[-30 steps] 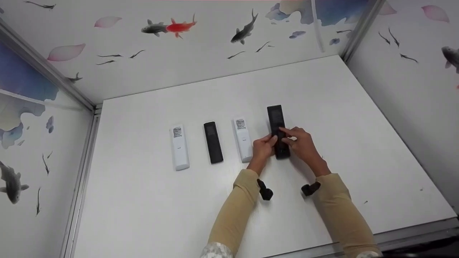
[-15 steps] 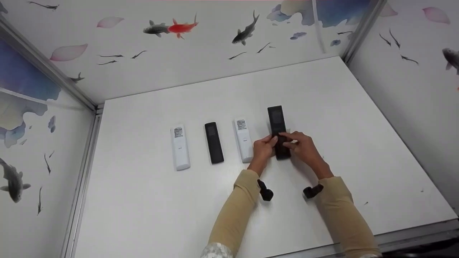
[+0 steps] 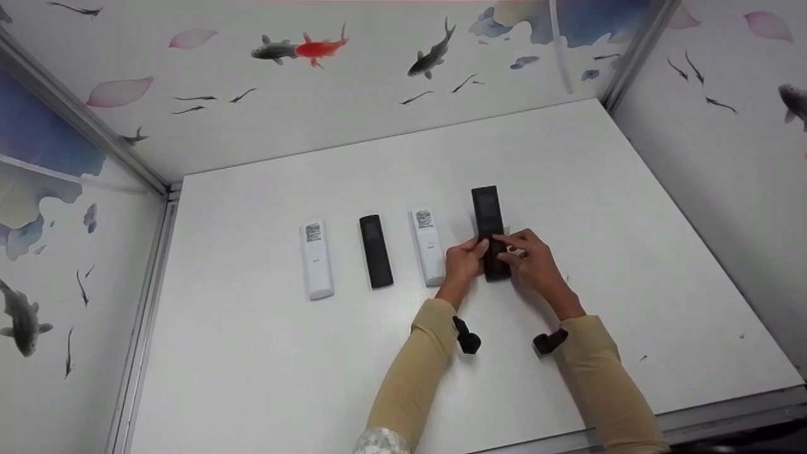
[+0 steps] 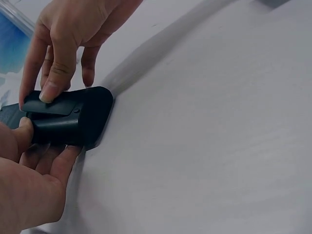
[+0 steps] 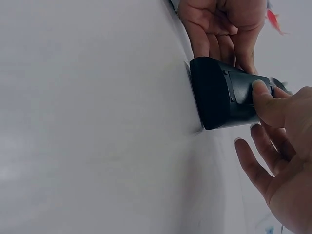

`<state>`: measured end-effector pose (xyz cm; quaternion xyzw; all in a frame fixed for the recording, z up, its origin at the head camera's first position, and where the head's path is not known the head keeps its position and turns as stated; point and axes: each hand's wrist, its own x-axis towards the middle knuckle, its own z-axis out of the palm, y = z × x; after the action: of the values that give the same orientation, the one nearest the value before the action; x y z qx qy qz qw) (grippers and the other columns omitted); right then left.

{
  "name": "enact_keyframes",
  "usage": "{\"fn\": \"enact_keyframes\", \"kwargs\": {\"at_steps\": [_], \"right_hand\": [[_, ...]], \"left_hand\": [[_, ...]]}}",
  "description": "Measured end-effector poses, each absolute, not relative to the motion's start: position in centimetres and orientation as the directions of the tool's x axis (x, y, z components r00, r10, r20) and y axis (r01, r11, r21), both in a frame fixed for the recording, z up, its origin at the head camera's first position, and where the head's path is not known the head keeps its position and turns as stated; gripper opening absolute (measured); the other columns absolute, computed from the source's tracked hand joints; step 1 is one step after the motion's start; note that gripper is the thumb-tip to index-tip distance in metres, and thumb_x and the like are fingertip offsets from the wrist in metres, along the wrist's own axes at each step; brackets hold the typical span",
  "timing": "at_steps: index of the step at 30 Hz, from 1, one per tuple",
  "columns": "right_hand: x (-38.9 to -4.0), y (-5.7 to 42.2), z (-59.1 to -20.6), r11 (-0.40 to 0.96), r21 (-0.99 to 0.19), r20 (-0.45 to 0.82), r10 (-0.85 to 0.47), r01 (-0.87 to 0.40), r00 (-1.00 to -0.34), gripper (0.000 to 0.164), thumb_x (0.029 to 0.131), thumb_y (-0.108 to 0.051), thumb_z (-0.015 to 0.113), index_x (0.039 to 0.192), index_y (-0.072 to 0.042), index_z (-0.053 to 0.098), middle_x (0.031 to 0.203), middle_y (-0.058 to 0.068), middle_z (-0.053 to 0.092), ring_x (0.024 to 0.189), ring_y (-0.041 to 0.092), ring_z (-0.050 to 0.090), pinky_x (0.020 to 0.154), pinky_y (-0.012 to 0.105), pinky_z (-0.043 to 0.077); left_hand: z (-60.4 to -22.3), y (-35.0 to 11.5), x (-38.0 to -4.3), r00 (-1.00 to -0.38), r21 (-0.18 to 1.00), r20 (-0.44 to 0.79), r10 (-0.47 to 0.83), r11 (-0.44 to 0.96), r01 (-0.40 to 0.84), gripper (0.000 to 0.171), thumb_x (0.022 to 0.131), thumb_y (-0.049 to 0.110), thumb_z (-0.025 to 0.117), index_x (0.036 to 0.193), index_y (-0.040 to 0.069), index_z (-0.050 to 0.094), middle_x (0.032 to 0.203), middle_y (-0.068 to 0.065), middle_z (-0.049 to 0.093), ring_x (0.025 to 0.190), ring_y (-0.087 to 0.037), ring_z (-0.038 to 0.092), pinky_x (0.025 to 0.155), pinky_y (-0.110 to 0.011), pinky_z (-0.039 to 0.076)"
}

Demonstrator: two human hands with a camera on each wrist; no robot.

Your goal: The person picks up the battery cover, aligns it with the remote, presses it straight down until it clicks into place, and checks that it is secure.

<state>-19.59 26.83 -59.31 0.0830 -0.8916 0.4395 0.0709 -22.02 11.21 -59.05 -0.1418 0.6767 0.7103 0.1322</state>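
A black remote control (image 3: 486, 211) lies at the right end of a row of remotes, its back turned up. On its left side my left hand (image 3: 461, 265) grips it, thumb over the edge and fingers along the side. My right hand (image 3: 536, 260) pinches the battery cover (image 4: 63, 105) between thumb and index finger. In the left wrist view, a dark gap shows along one edge of that cover, so it sits tilted. The remaining right fingers hang apart from the remote in the right wrist view. Whatever lies under the cover is hidden.
To the left lie a white remote (image 3: 429, 252), a smaller black remote (image 3: 377, 255) and another white remote (image 3: 318, 268), roughly parallel. The white table (image 3: 252, 366) is bounded by walls printed with fish (image 3: 432, 57). Each wrist carries a small black camera (image 3: 466, 337).
My right hand has slid a little down the black remote toward me, its index finger now lower on the cover. The left hand keeps its grip, and the other remotes have stayed put.
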Motion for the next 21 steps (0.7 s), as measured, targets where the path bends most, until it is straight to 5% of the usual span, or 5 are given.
{"fn": "enact_keyframes", "kwargs": {"at_steps": [6, 13, 21], "right_hand": [[-19.56, 26.62, -59.66, 0.589, -0.787, 0.185, -0.058, -0.183, -0.981, 0.045, 0.089, -0.011, 0.074, 0.133, -0.016, 0.066, 0.113, 0.016, 0.057, 0.103, 0.028, 0.059, 0.080, 0.029, 0.049], [-19.80, 27.09, -59.48, 0.496, -0.868, -0.002, -0.017, -0.006, -1.000, 0.070, 0.093, -0.015, 0.072, 0.154, -0.008, 0.039, 0.132, 0.023, 0.057, 0.118, 0.037, 0.061, 0.085, 0.027, 0.054], [-19.91, 27.12, -59.29, 0.375, -0.916, -0.155, 0.000, 0.144, -0.988, 0.067, 0.094, -0.024, 0.072, 0.152, -0.008, 0.043, 0.142, 0.022, 0.057, 0.131, 0.037, 0.056, 0.085, 0.014, 0.048]], "left_hand": [[-59.29, 11.12, -22.01, -0.926, 0.925, -0.377, 0.000, -0.054, -0.376, 0.036, 0.094, 0.020, 0.071, 0.128, 0.010, 0.067, 0.125, -0.012, 0.070, 0.100, -0.013, 0.069, 0.084, -0.029, 0.058], [-59.14, 11.21, -22.06, -0.924, 0.910, -0.382, 0.034, -0.163, -0.382, 0.038, 0.093, 0.015, 0.072, 0.129, 0.005, 0.065, 0.119, -0.016, 0.072, 0.093, -0.015, 0.070, 0.079, -0.030, 0.059], [-59.20, 10.75, -22.11, -0.923, 0.911, -0.378, 0.074, -0.145, -0.385, 0.039, 0.094, 0.018, 0.071, 0.130, 0.003, 0.066, 0.116, -0.016, 0.074, 0.096, -0.019, 0.073, 0.082, -0.033, 0.059]]}}
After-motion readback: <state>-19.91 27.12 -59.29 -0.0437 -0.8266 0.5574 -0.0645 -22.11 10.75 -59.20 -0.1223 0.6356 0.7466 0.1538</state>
